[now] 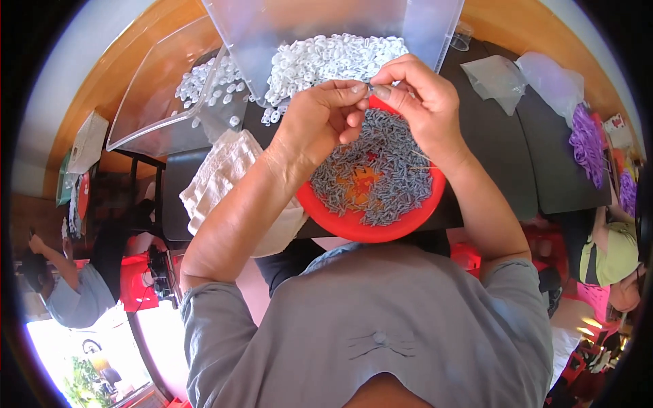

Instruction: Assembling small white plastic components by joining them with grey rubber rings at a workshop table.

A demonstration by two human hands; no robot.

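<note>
My left hand [318, 117] and my right hand [427, 100] meet fingertip to fingertip above the far side of a red basin [364, 230]. Thumb and forefinger are pinched together on each hand. A tiny dark bit shows between the tips, too small to name. Many small grey screw-like pieces [401, 187] fill the basin, with its patterned bottom showing through in the middle. Just beyond my hands, a clear plastic bin [248, 30] lies open toward me. A heap of small white plastic pieces [333, 58] spreads in it, some spilling out at its front left.
To the left stands another clear bin [146, 112] with white pieces in it. A white cloth [221, 173] hangs over the dark table's [493, 153] near edge. Plastic bags [551, 85] and purple netting [587, 143] lie on the right. Other people sit at both sides.
</note>
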